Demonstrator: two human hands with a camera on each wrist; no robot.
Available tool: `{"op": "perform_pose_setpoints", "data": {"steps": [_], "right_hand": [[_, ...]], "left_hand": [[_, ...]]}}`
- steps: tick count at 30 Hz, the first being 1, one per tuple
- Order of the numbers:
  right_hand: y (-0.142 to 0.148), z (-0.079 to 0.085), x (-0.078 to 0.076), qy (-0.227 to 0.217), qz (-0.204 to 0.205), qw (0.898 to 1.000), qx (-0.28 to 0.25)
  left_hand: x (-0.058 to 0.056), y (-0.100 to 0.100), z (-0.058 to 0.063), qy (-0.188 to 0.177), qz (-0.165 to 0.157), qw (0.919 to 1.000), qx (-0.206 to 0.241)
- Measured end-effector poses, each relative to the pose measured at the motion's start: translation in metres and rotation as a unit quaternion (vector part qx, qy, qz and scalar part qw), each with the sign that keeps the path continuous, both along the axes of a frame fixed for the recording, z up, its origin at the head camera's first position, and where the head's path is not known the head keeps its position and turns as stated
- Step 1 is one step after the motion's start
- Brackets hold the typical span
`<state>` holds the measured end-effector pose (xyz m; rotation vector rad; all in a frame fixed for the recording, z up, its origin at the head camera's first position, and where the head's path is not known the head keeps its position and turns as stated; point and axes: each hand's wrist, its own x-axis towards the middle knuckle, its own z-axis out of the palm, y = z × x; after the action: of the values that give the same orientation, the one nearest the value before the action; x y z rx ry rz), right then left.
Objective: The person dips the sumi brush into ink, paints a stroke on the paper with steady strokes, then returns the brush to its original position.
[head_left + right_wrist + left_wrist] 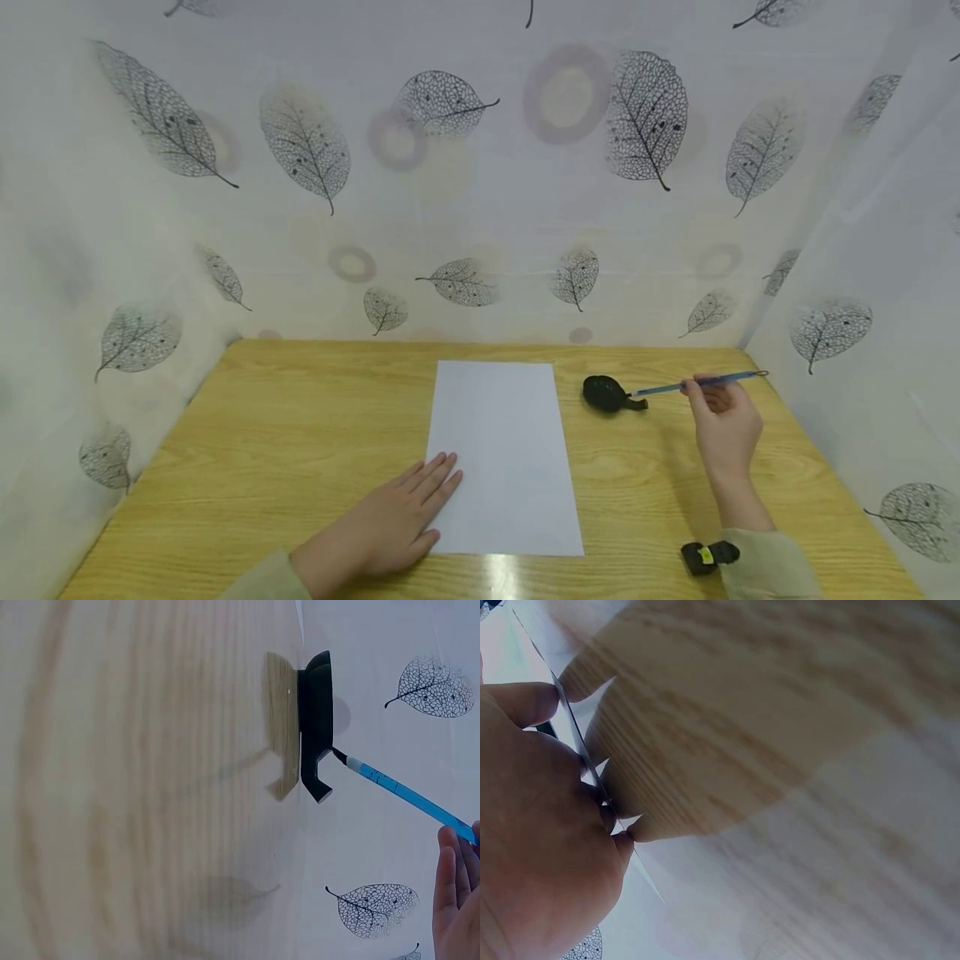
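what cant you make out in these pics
Paper beneath the left hand: hidden by that hand, head view.
Contents of the black dish: too dark to judge, head view.
Marks on the brush: too small to read, right wrist view.
Part of the right hand: cut off by the right edge, right wrist view.

No words or numbers can be read. The slim blue brush with a dark tip bears small dark marks, too blurred to decipher; the yellow patch on the black wrist-worn device is too small.

A blue brush tilts, tip at a black dish, near flat white paper.
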<state>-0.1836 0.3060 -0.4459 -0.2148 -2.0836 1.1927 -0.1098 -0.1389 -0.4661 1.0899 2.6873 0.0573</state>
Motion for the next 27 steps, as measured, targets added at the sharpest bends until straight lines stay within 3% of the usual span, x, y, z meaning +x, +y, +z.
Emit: {"op": "perform_pose_setpoints", "data": {"steps": [15,27], "right_hand": [[0.0031,0.0025,0.0025,0.013,-0.011,1.0,-0.016],[0.0038,0.0019,0.0011,-0.019,-0.004,1.0,-0.006]], "left_hand": [[0.0002,0.0001,0.0006,-0.009,0.005,1.0,0.0],[-0.0005,0.0003,-0.001,-0.006,0.005,1.0,-0.006]]}}
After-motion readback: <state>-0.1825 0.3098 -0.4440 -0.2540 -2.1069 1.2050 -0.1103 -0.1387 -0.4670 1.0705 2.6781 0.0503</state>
